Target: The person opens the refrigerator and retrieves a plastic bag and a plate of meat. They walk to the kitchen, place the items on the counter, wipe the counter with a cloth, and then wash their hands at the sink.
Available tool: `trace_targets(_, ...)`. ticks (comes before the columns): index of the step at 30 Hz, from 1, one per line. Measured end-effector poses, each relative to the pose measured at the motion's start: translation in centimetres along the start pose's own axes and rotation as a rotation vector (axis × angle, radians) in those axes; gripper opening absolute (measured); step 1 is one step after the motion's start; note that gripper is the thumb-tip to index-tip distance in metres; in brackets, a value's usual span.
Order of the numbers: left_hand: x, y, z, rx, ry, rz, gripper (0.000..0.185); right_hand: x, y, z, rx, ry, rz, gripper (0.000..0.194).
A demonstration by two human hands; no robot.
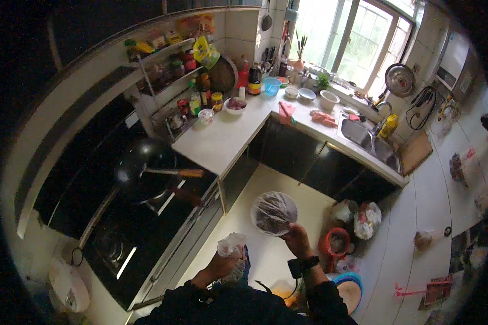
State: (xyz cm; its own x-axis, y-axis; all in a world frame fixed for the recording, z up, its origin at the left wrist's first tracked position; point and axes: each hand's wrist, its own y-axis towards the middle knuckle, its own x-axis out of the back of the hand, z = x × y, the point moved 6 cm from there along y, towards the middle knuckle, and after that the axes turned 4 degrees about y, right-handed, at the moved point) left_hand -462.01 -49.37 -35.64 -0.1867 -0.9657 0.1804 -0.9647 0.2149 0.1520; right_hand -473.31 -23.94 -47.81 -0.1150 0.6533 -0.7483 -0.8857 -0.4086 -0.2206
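My right hand [299, 239] grips the near rim of a round white bowl [255, 219], held out over the floor. Clear plastic film [274, 209] stretches over the bowl in creases, and something dark shows beneath it; what that is cannot be made out. Crumpled translucent plastic [231, 243], perhaps a thin bag or more film, is bunched in my left hand [219, 266], close to my body and apart from the bowl. A band with a dark box sits on my right wrist.
On the left hob [105, 219] stands a black wok [142, 162] with a wood-handled utensil in it. The worktop [211, 146] bears bowls, bottles and pink cloths, and leads to a steel sink [356, 132]. A red bucket [337, 241] and bags stand on the floor at right.
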Motion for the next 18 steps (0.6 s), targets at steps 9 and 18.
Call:
trace_targets(9,1.3,17.2,4.0,0.132,-0.105,-0.039,0.024,-2.0,18.4,5.6,-0.137,-0.053,0.034,0.045)
trace_targets(18,5.7,26.6,7.7,0.197,0.231,-0.236,0.026,-3.5,36.8,7.6,-0.323,-0.113,0.131,0.040)
